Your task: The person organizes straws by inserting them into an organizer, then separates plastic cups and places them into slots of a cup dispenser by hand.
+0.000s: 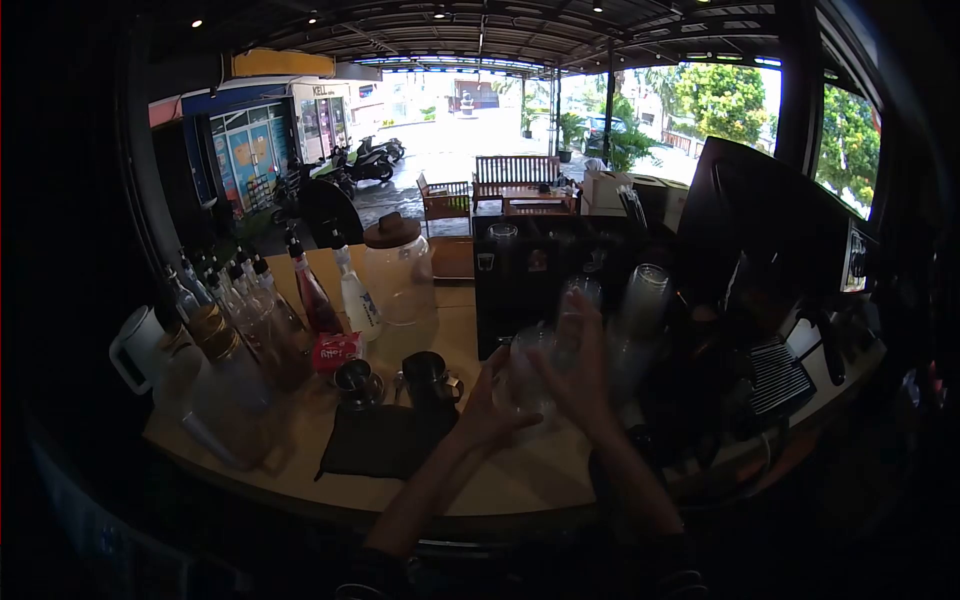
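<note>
Over the counter, my left hand (488,412) curves around the near left side of a clear cup (527,378), its thumb low across the front. The cup is faint and its outline blurred. My right hand (582,372) is raised at the cup's right side, fingers stretched upward and thumb apart, close to the cup; whether it touches is unclear. Just behind its fingertips shows another clear cup (580,288). To the right stands a stack of clear cups (648,292). A dark cloth (385,442) lies left of my hands, with a metal pitcher (428,380) and a metal cup (357,383) beyond it.
Several pump bottles (312,295) crowd the left of the counter (500,485), near a wood-lidded glass jar (398,275), a red packet (337,351) and a white jug (140,345). A black organiser (525,265) stands behind my hands. Right are a dark machine (755,210) and slatted tray (782,378).
</note>
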### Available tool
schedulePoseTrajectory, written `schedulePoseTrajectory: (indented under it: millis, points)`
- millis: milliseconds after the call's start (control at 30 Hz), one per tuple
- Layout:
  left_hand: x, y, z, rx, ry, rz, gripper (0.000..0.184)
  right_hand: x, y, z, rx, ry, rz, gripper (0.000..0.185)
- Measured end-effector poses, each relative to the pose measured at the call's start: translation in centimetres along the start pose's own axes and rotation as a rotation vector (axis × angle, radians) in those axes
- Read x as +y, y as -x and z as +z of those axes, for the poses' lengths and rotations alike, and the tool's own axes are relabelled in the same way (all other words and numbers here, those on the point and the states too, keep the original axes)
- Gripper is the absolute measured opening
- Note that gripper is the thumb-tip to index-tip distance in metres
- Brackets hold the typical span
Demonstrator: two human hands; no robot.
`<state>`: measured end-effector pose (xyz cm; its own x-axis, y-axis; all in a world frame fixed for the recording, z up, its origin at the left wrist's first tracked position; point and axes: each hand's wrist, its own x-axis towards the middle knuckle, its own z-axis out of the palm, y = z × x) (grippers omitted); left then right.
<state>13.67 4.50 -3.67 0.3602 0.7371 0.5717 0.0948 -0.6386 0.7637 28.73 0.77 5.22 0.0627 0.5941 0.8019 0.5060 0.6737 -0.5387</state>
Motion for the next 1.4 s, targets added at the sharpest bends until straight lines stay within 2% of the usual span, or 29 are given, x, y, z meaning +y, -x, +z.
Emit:
schedulePoseTrajectory:
  millis: [33,100,167,233,333,467,533,633,733,833,967,1033,1133,1267,1367,1400]
  points:
    - [0.4,0.5,0.5,0.004,0.004,-0.008,0.108,0.5,1.7,0.0,-0.009,0.0,0.005,0.083]
    - [1.2,1.4,1.9,-0.029,0.171,-0.232,0.105,1.8,4.6,0.3,-0.033,0.022,0.116,0.092]
    - [-1.9,1.8,2.7,0.04,0.16,-0.191,0.103,4.7,7.2,1.3,-0.081,-0.018,0.179,0.097]
    - [-2.9,2.0,3.0,0.118,0.191,-0.265,0.1,6.7,8.2,2.4,-0.121,-0.058,0.241,0.101]
    - [-3.4,2.5,3.0,0.099,0.27,-0.26,0.097,7.2,8.4,3.1,-0.2,-0.154,0.353,0.107]
    - [-2.5,2.7,2.9,0.126,0.24,-0.296,0.093,7.4,8.5,3.3,-0.195,-0.34,0.336,0.105]
    - [-2.4,2.8,2.9,0.124,0.192,-0.24,0.091,8.0,8.9,3.3,-0.22,-0.363,0.345,0.104]
    - [-2.3,2.8,2.8,0.108,0.269,-0.258,0.088,8.4,9.1,3.2,-0.259,-0.386,0.343,0.1]
    - [-2.1,2.8,2.5,0.086,0.192,-0.254,0.087,7.1,8.6,2.7,-0.261,-0.365,0.288,0.098]
    - [-2.1,2.7,2.5,0.084,0.237,-0.264,0.087,5.7,8.2,2.4,-0.289,-0.309,0.412,0.098]
    - [-2.4,2.4,2.4,0.07,0.137,-0.217,0.088,5.4,7.7,2.4,-0.175,-0.26,0.347,0.096]
    - [-2.3,2.4,2.6,0.077,0.21,-0.304,0.091,5.3,7.2,2.3,-0.153,-0.241,0.34,0.095]
    - [-2.2,2.4,2.4,0.043,0.099,-0.249,0.091,4.9,5.7,2.0,-0.124,-0.118,0.261,0.097]
    - [-2.0,2.6,2.3,0.038,0.096,-0.2,0.09,2.7,3.1,1.5,-0.09,-0.025,0.083,0.092]
    - [-1.5,2.7,1.5,0.089,0.14,-0.187,0.091,1.0,2.2,0.7,-0.046,0.037,-0.057,0.087]
    - [-1.0,2.6,0.7,0.21,0.202,-0.097,0.092,0.4,1.7,0.4,-0.016,0.082,-0.131,0.086]
